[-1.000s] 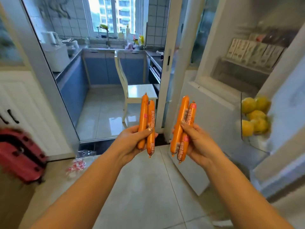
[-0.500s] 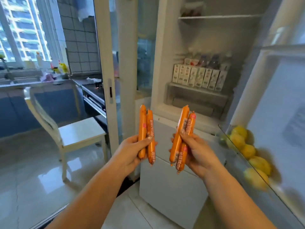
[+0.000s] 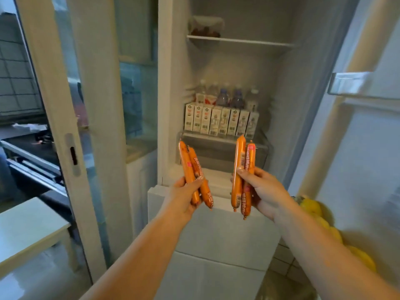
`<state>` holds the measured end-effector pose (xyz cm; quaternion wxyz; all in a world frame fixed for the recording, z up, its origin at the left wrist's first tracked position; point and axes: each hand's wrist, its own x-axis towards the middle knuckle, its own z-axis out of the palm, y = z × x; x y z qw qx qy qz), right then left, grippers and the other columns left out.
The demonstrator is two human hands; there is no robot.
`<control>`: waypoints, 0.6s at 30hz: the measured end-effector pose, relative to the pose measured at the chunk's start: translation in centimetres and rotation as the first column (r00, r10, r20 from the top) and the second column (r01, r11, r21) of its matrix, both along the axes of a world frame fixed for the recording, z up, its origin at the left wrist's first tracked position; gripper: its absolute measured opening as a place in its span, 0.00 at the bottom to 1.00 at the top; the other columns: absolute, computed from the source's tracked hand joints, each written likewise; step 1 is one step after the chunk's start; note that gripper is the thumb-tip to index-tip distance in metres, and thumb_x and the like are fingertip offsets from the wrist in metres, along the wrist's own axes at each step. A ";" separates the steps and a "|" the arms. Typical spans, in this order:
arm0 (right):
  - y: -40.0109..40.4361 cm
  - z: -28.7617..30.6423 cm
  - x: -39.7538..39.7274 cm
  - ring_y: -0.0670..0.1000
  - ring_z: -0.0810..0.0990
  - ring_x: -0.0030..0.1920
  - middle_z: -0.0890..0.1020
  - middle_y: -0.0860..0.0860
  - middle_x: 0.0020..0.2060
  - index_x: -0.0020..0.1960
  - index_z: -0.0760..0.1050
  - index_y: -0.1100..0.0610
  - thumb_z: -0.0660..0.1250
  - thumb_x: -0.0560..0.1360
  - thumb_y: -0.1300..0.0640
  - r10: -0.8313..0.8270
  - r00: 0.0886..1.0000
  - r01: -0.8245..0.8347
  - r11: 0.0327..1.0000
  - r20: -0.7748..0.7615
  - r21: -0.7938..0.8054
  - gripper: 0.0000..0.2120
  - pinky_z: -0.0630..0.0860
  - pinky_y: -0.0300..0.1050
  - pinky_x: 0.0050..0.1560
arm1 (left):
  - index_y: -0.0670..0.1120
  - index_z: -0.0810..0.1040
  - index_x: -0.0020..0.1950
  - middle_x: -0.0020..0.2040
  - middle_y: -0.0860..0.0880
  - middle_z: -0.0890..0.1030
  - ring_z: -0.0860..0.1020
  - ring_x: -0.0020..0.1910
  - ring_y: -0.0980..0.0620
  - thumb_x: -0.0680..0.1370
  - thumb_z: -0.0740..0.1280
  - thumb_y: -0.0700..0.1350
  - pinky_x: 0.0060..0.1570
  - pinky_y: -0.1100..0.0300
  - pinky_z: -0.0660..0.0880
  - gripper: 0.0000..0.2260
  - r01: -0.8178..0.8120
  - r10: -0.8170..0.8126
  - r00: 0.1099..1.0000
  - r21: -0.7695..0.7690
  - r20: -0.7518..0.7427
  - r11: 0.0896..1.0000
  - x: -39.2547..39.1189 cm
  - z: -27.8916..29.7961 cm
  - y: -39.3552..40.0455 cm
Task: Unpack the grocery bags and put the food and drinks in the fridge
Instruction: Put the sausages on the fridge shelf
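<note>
Sausage pairs (image 3: pixel 242 174) before open fridge (image 3: pixel 242 61)

sausages (image 3: pixel 242 169): orange, red print | cartons (image 3: pixel 220 121): white | fruit (image 3: pixel 311 207): yellow | fridge (image 3: pixel 216 234): white

The fridge (image 3: pixel 216 213) stands open straight ahead of me. Its top shelf (image 3: pixel 240 42) is bare across the middle and right, with only a wrapped bundle (image 3: pixel 205 27) in the left corner. The shelf below is blocked along its front by a row of cartons (image 3: pixel 220 121), with bottles (image 3: pixel 229 97) packed behind them. There is open air above the bottle caps. To my right the open door (image 3: pixel 357 148) hems me in, its lower bin filled with lemons (image 3: pixel 311 207).
</note>
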<state>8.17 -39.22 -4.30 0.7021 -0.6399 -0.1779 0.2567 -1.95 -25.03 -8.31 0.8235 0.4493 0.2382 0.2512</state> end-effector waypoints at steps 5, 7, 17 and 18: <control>5.1 1.2 7.5 0.57 0.80 0.52 0.82 0.58 0.49 0.52 0.78 0.54 0.69 0.73 0.54 -0.018 0.999 0.019 1.000 0.045 -0.021 0.08 0.76 0.57 0.55 | 0.44 0.76 0.53 0.49 0.42 0.81 0.80 0.49 0.47 0.76 0.67 0.40 0.49 0.51 0.78 0.07 0.034 -0.032 0.998 -0.053 0.045 0.998 7.9 0.9 4.3; 7.1 2.0 10.7 0.56 0.81 0.52 0.83 0.56 0.49 0.53 0.77 0.53 0.69 0.73 0.53 -0.016 0.996 0.019 0.999 0.092 -0.033 0.10 0.77 0.54 0.54 | 0.43 0.77 0.51 0.46 0.41 0.81 0.80 0.46 0.48 0.75 0.67 0.38 0.49 0.52 0.78 0.06 0.061 -0.054 0.996 -0.084 0.077 0.995 11.5 1.5 5.8; 13.6 5.8 23.2 0.49 0.80 0.38 0.81 0.50 0.35 0.43 0.77 0.51 0.69 0.73 0.50 0.087 0.794 0.245 0.860 0.602 -0.448 0.04 0.78 0.47 0.48 | 0.43 0.78 0.51 0.43 0.42 0.81 0.80 0.43 0.47 0.77 0.66 0.37 0.47 0.52 0.76 0.05 0.157 -0.147 0.987 -0.174 0.069 0.972 27.4 2.8 8.6; 14.0 6.1 24.0 0.49 0.80 0.40 0.81 0.51 0.38 0.45 0.78 0.52 0.69 0.73 0.50 0.127 0.776 0.256 0.832 0.618 -0.493 0.06 0.78 0.47 0.48 | 0.43 0.77 0.53 0.46 0.42 0.82 0.81 0.45 0.46 0.77 0.65 0.37 0.49 0.51 0.76 0.06 0.172 -0.159 0.984 -0.199 0.082 0.965 28.6 2.7 8.5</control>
